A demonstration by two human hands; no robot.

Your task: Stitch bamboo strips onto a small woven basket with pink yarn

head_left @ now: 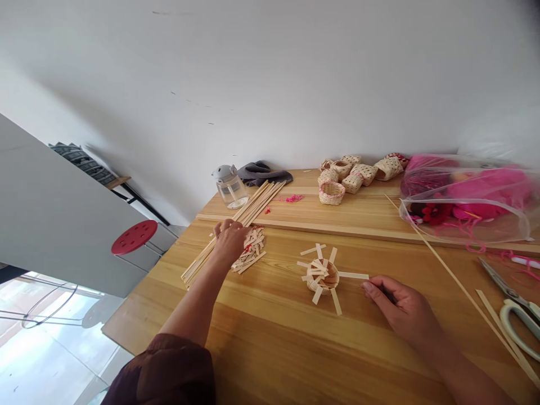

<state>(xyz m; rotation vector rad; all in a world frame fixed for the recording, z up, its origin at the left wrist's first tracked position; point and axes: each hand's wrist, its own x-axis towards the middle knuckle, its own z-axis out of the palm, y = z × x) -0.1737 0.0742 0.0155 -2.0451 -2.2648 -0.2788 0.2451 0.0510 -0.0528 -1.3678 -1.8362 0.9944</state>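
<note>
I have my left hand (230,242) clenched on the long bamboo strips (202,261), my right hand (403,306) released beside the half-woven basket (323,277).

A white wall (253,73) rises behind the wooden table (270,343), a red-topped stool (134,237) beside it on pale, sunlit floor (54,360)
</note>
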